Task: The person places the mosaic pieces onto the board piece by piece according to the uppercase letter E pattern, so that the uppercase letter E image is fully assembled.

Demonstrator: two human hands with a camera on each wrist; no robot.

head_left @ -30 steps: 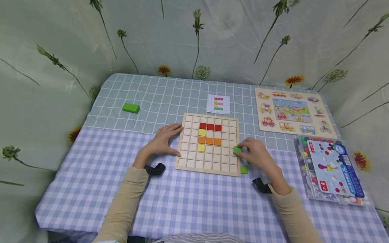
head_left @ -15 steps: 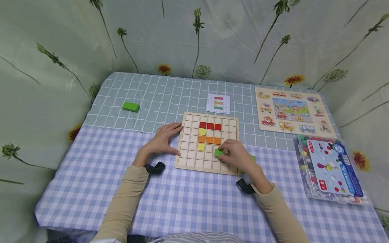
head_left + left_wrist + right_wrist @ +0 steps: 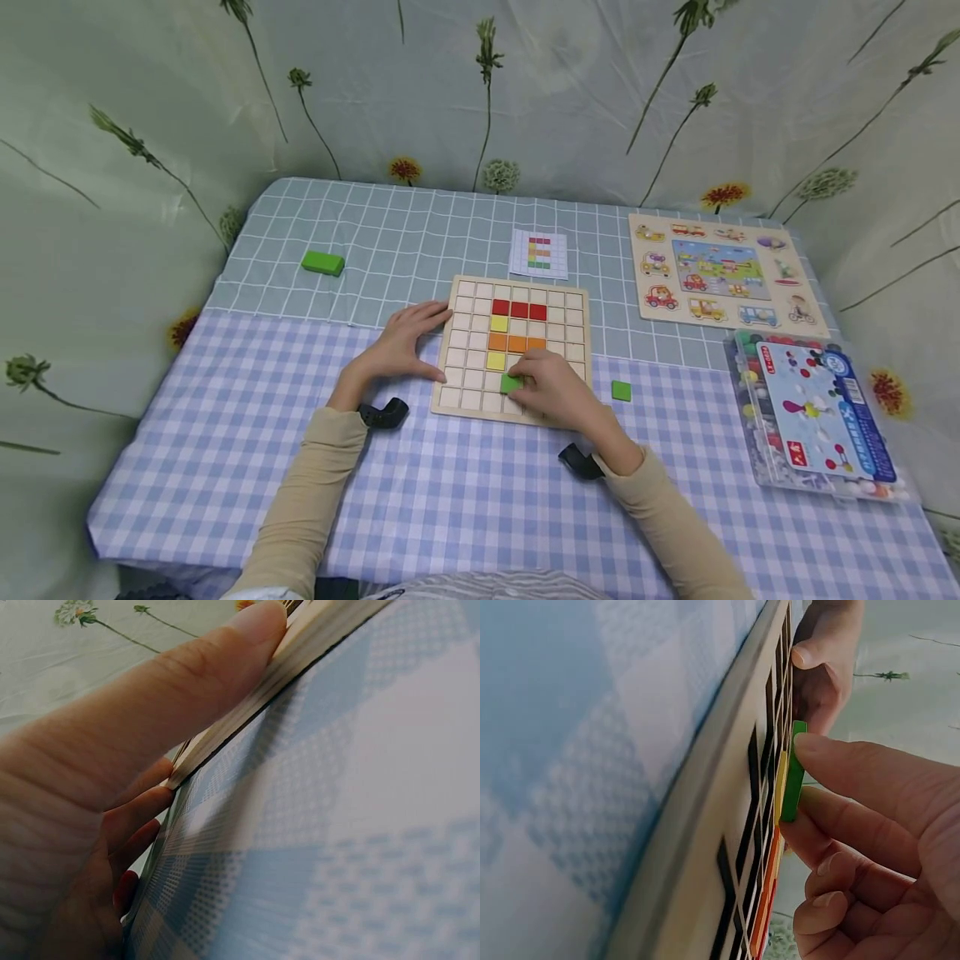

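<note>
My right hand [image 3: 558,387] pinches a green square tile [image 3: 511,383] between thumb and fingers, over the lower middle of the wooden grid board [image 3: 459,400]. In the right wrist view the green tile [image 3: 796,772] stands on edge in the picture, close to the board's face. Three red tiles [image 3: 519,311], two yellow tiles [image 3: 496,361] and a row of orange tiles [image 3: 517,343] sit in the board's cells. With thumb and fingers spread, my left hand [image 3: 403,346] touches the board's left edge; its thumb [image 3: 187,675] lies against the wooden rim in the left wrist view.
Right of the board lies another green tile [image 3: 621,390]. A pattern card [image 3: 558,244] is behind the board, a green block [image 3: 323,263] at the far left. On the right are a vehicle puzzle board [image 3: 652,287] and a clear plastic box [image 3: 765,467] of coloured pieces.
My right hand has carried the green tile leftward from the board's right edge to below the lower yellow tile. My left hand has stayed at the board's left edge.
</note>
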